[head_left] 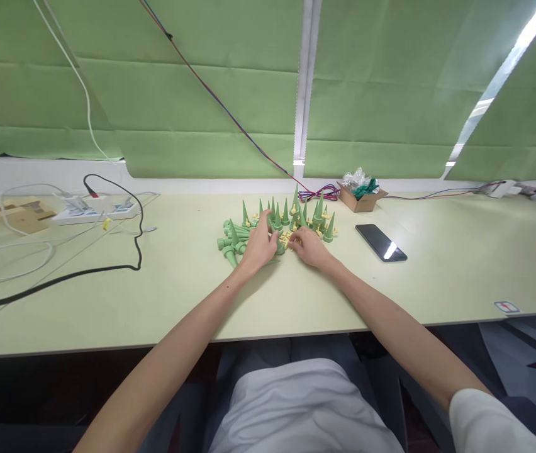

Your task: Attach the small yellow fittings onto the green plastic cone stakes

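Observation:
Several green cone-shaped pieces [234, 234] lie and stand in a cluster at the middle of the table; those at the left mostly lie on their sides. More green cones [318, 212] stand upright at the right, with small yellow pieces around them. My left hand [262, 242] is among the cones, its fingers curled round a green piece that is partly hidden. Beside it, my right hand [309, 245] has its fingertips pinched together at a small pile of yellow pieces [285, 239]. What is between those fingertips is too small to make out.
A black phone [381, 243] lies right of the cones on the table [438, 277]. Behind it is a cardboard box [360, 198] holding crumpled wrapping. Bundled wires [319, 192] lie at the back. A power strip [95, 212] and cables [140, 248] occupy the left.

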